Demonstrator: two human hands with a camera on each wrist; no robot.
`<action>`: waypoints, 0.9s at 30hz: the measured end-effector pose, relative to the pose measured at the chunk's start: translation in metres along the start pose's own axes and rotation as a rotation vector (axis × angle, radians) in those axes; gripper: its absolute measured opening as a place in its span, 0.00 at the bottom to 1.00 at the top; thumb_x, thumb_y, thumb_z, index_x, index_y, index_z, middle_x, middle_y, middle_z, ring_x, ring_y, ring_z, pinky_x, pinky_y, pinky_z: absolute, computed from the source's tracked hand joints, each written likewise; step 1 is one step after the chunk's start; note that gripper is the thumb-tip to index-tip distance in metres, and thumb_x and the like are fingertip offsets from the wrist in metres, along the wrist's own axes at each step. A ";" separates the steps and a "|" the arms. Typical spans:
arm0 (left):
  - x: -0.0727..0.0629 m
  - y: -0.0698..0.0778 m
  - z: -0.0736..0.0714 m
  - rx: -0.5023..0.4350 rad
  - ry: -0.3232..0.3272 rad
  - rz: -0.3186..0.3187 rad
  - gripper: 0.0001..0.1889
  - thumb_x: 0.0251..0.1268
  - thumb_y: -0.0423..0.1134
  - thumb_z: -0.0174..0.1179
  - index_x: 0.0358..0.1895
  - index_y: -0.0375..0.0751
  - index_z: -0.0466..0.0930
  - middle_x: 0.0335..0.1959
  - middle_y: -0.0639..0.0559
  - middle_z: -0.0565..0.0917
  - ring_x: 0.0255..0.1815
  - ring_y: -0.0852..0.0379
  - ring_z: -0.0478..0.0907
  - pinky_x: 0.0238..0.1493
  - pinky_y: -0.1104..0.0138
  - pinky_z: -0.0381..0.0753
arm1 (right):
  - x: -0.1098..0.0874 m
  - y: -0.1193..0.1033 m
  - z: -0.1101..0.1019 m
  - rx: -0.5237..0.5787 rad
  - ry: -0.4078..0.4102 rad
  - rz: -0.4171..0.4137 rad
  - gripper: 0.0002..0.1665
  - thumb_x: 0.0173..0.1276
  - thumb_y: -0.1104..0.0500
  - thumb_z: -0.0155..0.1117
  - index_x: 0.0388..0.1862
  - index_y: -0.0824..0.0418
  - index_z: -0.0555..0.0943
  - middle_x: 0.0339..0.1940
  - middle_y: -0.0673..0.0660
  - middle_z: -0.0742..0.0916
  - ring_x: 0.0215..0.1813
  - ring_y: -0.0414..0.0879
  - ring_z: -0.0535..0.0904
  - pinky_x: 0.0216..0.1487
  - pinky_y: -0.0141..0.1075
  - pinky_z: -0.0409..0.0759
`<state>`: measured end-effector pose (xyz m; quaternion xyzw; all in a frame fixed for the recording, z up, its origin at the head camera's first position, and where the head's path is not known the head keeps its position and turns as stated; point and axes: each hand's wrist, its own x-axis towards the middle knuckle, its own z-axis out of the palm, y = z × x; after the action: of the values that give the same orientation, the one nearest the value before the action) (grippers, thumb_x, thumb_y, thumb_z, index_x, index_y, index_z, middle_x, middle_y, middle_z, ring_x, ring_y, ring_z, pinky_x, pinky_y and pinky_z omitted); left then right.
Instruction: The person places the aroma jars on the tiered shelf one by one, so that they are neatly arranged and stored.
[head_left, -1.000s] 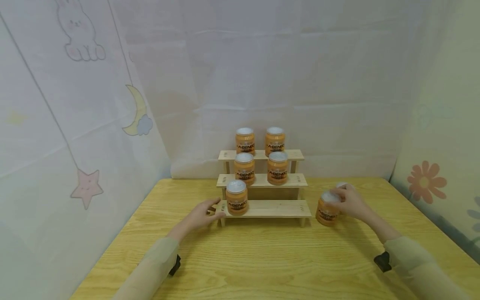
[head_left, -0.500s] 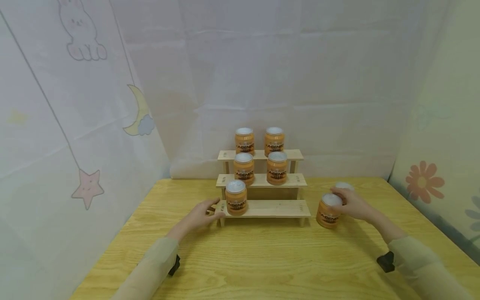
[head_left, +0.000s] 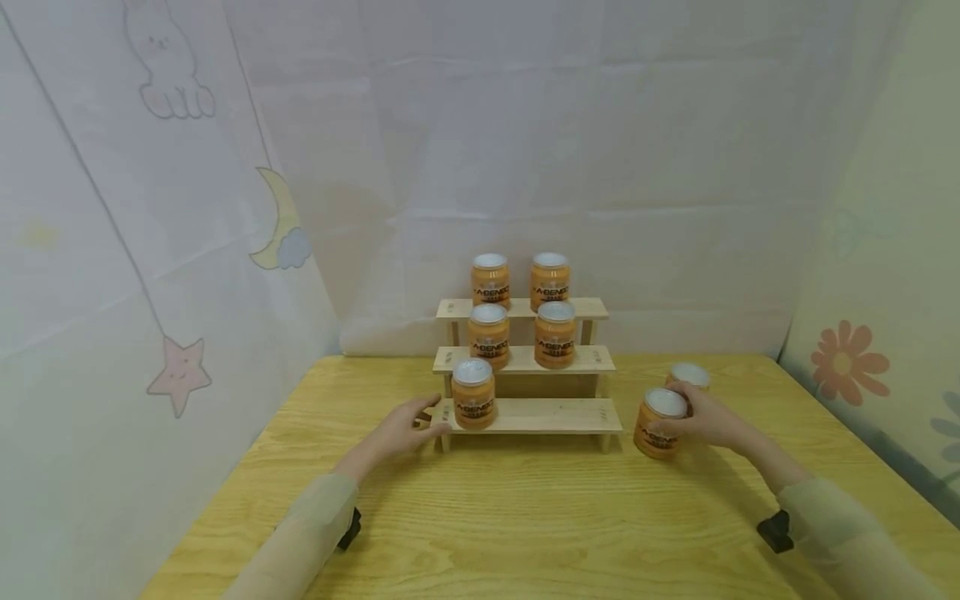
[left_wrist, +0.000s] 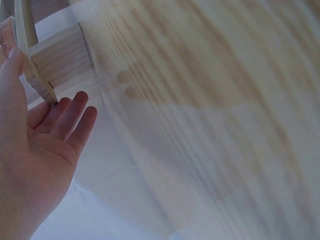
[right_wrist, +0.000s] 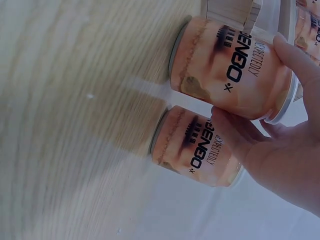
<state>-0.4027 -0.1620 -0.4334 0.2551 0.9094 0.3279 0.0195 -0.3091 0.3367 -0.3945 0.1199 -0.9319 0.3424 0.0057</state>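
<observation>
My right hand (head_left: 705, 417) grips an orange can (head_left: 654, 435) with a silvery lid, right of a three-step wooden rack (head_left: 547, 415). In the right wrist view the thumb lies on one side of this can (right_wrist: 225, 65) and the fingers on the other; whether its base touches the table cannot be told. A second can (right_wrist: 192, 145) stands beside those fingers. At the left end of the lowest shelf, my left hand (head_left: 401, 429) touches the board with its fingers loosely extended. Near its thumb, one can (head_left: 474, 400) stands on that shelf.
Two cans (head_left: 555, 337) stand on the middle shelf and two more (head_left: 550, 283) on the top one. The rack sits toward the back of a wood-grain table (head_left: 480, 525). A pale cloth backdrop (head_left: 600, 167) hangs behind and at the sides.
My right hand has shifted from above the can's lid to lower around its side, uncovering more of the lid and of the can behind. The left hand has stayed at the shelf end.
</observation>
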 end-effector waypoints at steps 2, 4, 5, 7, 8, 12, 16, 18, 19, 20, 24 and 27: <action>0.000 0.000 0.000 0.000 -0.001 0.004 0.40 0.60 0.60 0.58 0.71 0.43 0.60 0.68 0.45 0.68 0.57 0.46 0.74 0.58 0.55 0.77 | -0.001 0.002 0.000 0.004 0.005 -0.009 0.48 0.60 0.46 0.68 0.68 0.71 0.58 0.57 0.72 0.73 0.52 0.59 0.75 0.42 0.43 0.79; 0.001 0.000 0.000 0.005 -0.002 0.007 0.40 0.60 0.60 0.58 0.71 0.43 0.60 0.67 0.45 0.68 0.57 0.47 0.75 0.57 0.55 0.77 | -0.002 0.004 0.001 0.005 0.010 -0.022 0.48 0.59 0.46 0.68 0.68 0.70 0.59 0.57 0.72 0.73 0.53 0.59 0.75 0.42 0.42 0.79; 0.001 0.000 0.000 0.006 -0.003 0.009 0.40 0.60 0.60 0.58 0.71 0.43 0.60 0.67 0.45 0.68 0.57 0.47 0.75 0.57 0.55 0.77 | -0.002 0.005 0.001 0.008 0.009 -0.029 0.47 0.59 0.47 0.69 0.68 0.70 0.59 0.56 0.72 0.74 0.53 0.60 0.75 0.43 0.43 0.79; 0.001 -0.001 0.000 0.009 -0.005 0.012 0.40 0.60 0.60 0.58 0.71 0.43 0.60 0.67 0.45 0.68 0.57 0.47 0.75 0.57 0.55 0.77 | -0.003 0.006 0.001 -0.001 0.017 -0.033 0.47 0.58 0.46 0.69 0.67 0.69 0.60 0.56 0.71 0.75 0.53 0.60 0.75 0.42 0.42 0.79; 0.001 -0.001 0.000 0.008 -0.005 0.015 0.40 0.60 0.60 0.59 0.71 0.42 0.60 0.67 0.44 0.68 0.57 0.46 0.75 0.57 0.55 0.77 | -0.003 0.006 0.001 -0.009 0.022 -0.035 0.47 0.58 0.46 0.70 0.67 0.69 0.61 0.55 0.70 0.75 0.53 0.60 0.76 0.42 0.42 0.80; -0.001 -0.001 0.001 0.001 -0.005 0.023 0.40 0.60 0.59 0.58 0.71 0.39 0.60 0.67 0.42 0.68 0.56 0.45 0.75 0.56 0.54 0.77 | -0.005 0.004 0.000 -0.050 0.038 -0.041 0.48 0.56 0.45 0.71 0.67 0.69 0.62 0.55 0.71 0.77 0.51 0.59 0.77 0.40 0.41 0.80; -0.002 0.001 0.001 -0.002 -0.002 0.008 0.40 0.60 0.59 0.58 0.71 0.39 0.59 0.67 0.43 0.68 0.57 0.45 0.74 0.57 0.54 0.77 | -0.009 -0.001 -0.004 -0.022 0.030 -0.069 0.48 0.57 0.48 0.71 0.68 0.70 0.60 0.58 0.74 0.73 0.53 0.63 0.76 0.40 0.41 0.81; -0.001 0.001 0.001 -0.004 -0.002 -0.006 0.41 0.60 0.60 0.58 0.71 0.41 0.59 0.68 0.44 0.68 0.57 0.46 0.74 0.57 0.54 0.77 | -0.010 -0.005 -0.007 0.005 0.030 -0.085 0.47 0.58 0.50 0.70 0.68 0.70 0.59 0.59 0.74 0.71 0.54 0.65 0.74 0.41 0.41 0.81; -0.001 0.001 0.001 -0.006 -0.005 -0.013 0.41 0.60 0.60 0.58 0.71 0.42 0.59 0.68 0.45 0.67 0.58 0.46 0.74 0.58 0.54 0.76 | -0.011 -0.008 -0.009 0.013 0.033 -0.095 0.46 0.59 0.51 0.70 0.67 0.71 0.59 0.59 0.75 0.70 0.55 0.66 0.74 0.42 0.41 0.82; -0.001 0.001 0.001 -0.007 -0.007 -0.019 0.41 0.60 0.61 0.58 0.71 0.43 0.59 0.68 0.46 0.67 0.58 0.46 0.74 0.58 0.54 0.76 | -0.011 -0.010 -0.010 0.015 0.041 -0.102 0.46 0.59 0.52 0.70 0.67 0.71 0.59 0.58 0.74 0.70 0.55 0.67 0.73 0.42 0.41 0.82; 0.000 0.001 -0.001 -0.008 -0.011 -0.017 0.41 0.60 0.60 0.58 0.71 0.42 0.59 0.68 0.46 0.67 0.58 0.46 0.73 0.58 0.54 0.76 | -0.008 -0.020 -0.015 0.042 0.066 -0.109 0.44 0.59 0.51 0.70 0.66 0.69 0.60 0.57 0.70 0.71 0.55 0.66 0.73 0.42 0.40 0.82; -0.001 0.001 -0.001 -0.007 -0.010 -0.010 0.41 0.60 0.60 0.58 0.71 0.41 0.59 0.68 0.45 0.67 0.58 0.45 0.74 0.57 0.54 0.76 | -0.005 -0.030 -0.016 0.048 0.083 -0.107 0.44 0.59 0.50 0.69 0.66 0.69 0.61 0.56 0.69 0.73 0.55 0.64 0.74 0.43 0.41 0.83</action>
<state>-0.4017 -0.1622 -0.4317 0.2522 0.9094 0.3297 0.0265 -0.2991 0.3264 -0.3636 0.1551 -0.9146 0.3685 0.0596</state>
